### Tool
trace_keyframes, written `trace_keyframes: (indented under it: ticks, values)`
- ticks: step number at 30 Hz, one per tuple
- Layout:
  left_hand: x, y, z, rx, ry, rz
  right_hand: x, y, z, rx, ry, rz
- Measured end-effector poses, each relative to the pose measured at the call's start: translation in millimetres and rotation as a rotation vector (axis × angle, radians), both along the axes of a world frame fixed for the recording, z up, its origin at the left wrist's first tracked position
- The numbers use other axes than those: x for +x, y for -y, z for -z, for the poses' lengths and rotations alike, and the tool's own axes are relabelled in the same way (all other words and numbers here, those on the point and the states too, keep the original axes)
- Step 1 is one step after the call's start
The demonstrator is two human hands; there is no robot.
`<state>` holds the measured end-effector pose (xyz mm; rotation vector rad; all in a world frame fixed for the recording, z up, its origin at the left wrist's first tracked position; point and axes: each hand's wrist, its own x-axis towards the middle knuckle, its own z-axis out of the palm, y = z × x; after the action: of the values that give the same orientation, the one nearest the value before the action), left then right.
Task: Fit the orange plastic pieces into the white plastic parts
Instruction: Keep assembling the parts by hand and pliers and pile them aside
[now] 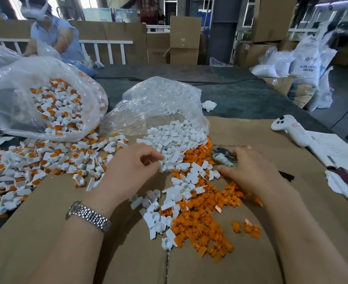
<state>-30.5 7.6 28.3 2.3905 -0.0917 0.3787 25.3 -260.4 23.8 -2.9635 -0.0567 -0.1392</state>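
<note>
Picking stage: both hands down in the loose stock, nothing mated yet.

Left hand [134, 165] pinches one piece at the edge of the white parts [175, 138]; right hand [249, 167] rests fingers spread, gripping nothing, beside the orange pieces [201, 220] on the cardboard [46, 212] (finished ones fill the bag [52, 105] at left). Next, probably: take an orange piece, align, press in.

Matt cardboard sheet [251, 140]; glossy plastic bag [148, 111]; metal watch [89, 216].
</note>
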Motion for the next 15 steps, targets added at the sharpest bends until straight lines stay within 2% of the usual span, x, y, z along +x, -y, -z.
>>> trace_keyframes:
  ticks: [4,7,9,11,13,15]
  values:
    - [1,12,1,0.052,-0.127,0.191,-1,-2,0,-0.007,-0.046,-0.007]
    - [2,15,4,0.086,-0.179,0.235,-5,-1,-8,0.048,-0.024,-0.029]
    - [3,16,5,0.107,-0.171,0.235,-8,1,-15,0.149,0.003,-0.126]
    - [4,18,7,0.118,-0.164,0.228,-14,2,-23,0.286,-0.11,-0.256]
    - [5,18,7,0.131,-0.163,0.229,-19,4,-27,0.33,-0.244,-0.351]
    - [5,17,7,0.153,-0.174,0.246,-21,5,-29,0.342,-0.294,-0.385]
